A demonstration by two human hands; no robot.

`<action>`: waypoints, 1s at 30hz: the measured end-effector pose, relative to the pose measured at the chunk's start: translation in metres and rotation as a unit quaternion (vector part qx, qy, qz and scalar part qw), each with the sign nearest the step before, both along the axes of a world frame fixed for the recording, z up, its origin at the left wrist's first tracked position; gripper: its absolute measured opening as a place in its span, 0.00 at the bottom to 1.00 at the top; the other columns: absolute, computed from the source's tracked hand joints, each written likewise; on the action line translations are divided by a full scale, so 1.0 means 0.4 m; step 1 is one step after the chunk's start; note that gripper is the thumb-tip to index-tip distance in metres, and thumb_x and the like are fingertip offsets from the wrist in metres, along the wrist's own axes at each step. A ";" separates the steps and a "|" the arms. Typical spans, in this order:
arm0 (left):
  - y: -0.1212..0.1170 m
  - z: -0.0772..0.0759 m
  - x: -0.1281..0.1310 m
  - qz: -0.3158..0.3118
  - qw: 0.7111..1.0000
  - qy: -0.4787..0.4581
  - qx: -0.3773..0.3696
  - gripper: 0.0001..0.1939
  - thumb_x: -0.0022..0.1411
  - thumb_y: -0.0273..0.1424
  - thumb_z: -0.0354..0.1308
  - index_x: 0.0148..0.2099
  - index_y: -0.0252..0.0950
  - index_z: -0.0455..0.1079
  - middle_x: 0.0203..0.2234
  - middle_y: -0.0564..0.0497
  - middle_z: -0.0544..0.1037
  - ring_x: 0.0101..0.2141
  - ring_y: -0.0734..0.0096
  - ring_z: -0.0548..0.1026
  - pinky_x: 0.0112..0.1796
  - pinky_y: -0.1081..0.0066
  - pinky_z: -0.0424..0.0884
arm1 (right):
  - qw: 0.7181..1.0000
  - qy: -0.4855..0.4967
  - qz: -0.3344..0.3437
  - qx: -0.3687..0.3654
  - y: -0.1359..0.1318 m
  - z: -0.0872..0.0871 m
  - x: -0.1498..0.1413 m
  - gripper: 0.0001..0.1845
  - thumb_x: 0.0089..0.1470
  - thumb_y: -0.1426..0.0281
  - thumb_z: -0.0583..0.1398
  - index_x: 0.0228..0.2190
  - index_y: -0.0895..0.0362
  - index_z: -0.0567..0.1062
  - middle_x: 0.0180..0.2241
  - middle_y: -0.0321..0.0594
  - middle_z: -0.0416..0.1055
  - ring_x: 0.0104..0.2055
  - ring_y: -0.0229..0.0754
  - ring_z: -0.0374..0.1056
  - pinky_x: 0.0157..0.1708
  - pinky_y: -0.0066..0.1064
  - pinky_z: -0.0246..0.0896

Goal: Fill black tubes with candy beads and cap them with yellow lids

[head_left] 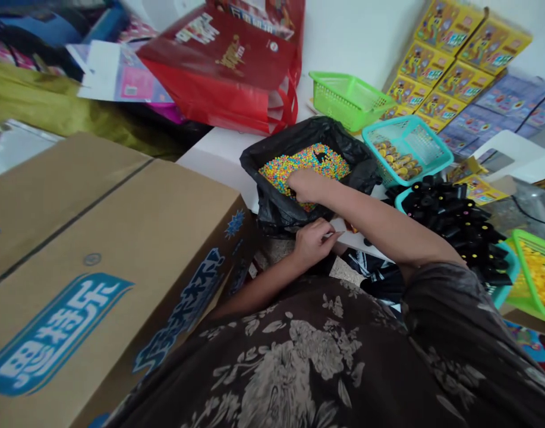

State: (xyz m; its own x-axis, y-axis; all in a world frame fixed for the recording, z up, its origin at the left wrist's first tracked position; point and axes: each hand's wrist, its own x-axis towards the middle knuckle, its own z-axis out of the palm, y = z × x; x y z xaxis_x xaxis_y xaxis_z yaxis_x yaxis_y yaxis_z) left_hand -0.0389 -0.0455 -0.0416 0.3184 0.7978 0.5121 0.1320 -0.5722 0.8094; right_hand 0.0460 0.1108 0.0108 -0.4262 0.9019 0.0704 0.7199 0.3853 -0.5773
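My right hand reaches down into a heap of small round multicoloured candy balls, and its fingers are buried or turned out of sight. The balls fill a container lined with a black plastic bag. A small black piece lies on the heap beyond this hand. Just in front of the bag's near side, my left hand has its fingers drawn together by the thumb; whatever may be between them is too small to make out.
Right of the bag stand a turquoise basket of small yellow-topped pieces, a basket of black tubes and a green basket of yellow pieces. Another green basket is behind. A large carton fills the left; yellow boxes are stacked back right.
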 end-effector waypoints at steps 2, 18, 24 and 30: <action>-0.004 0.005 -0.001 0.002 1.000 0.003 -0.006 0.17 0.68 0.43 0.59 0.29 0.39 0.69 0.25 0.51 0.72 0.29 0.69 0.70 0.34 0.69 0.66 | 0.996 -0.082 0.010 0.017 -0.010 0.028 0.019 0.14 0.37 0.77 0.72 0.18 0.53 0.73 0.21 0.38 0.70 0.39 0.51 0.73 0.45 0.40 0.65; -0.040 0.016 0.091 0.054 0.991 -0.116 0.050 0.29 0.64 0.41 0.66 0.62 0.38 0.64 0.49 0.43 0.76 0.38 0.71 0.79 0.28 0.77 0.73 | 0.975 0.132 -0.105 0.143 -0.447 0.135 0.293 0.15 0.50 0.62 0.74 0.39 0.55 0.83 0.33 0.37 0.75 0.34 0.41 0.69 0.35 0.32 0.63; -0.070 0.008 0.166 -0.127 0.992 -0.009 0.013 0.17 0.64 0.36 0.63 0.54 0.38 0.73 0.41 0.47 0.81 0.37 0.67 0.79 0.38 0.70 0.77 | 0.973 0.113 -0.188 0.075 -0.658 0.077 0.344 0.13 0.54 0.61 0.73 0.36 0.57 0.81 0.30 0.36 0.75 0.33 0.40 0.69 0.35 0.30 0.62; -0.124 0.002 0.221 -0.290 0.929 0.017 -0.230 0.17 0.58 0.41 0.68 0.45 0.36 0.74 0.32 0.53 0.77 0.28 0.74 0.72 0.29 0.73 0.71 | 0.846 0.025 -0.491 0.207 -0.815 0.110 0.665 0.07 0.59 0.65 0.66 0.33 0.55 0.81 0.33 0.40 0.77 0.36 0.43 0.71 0.42 0.35 0.66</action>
State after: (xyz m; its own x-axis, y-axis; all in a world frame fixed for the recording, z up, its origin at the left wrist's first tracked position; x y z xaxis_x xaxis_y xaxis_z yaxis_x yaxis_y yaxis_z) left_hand 0.0493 -0.0951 -0.0406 0.7724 0.6195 0.1402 -0.0592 -0.1495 0.9870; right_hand 0.3119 -0.2153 0.0548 0.5281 0.7127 0.4618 0.7880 -0.2085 -0.5793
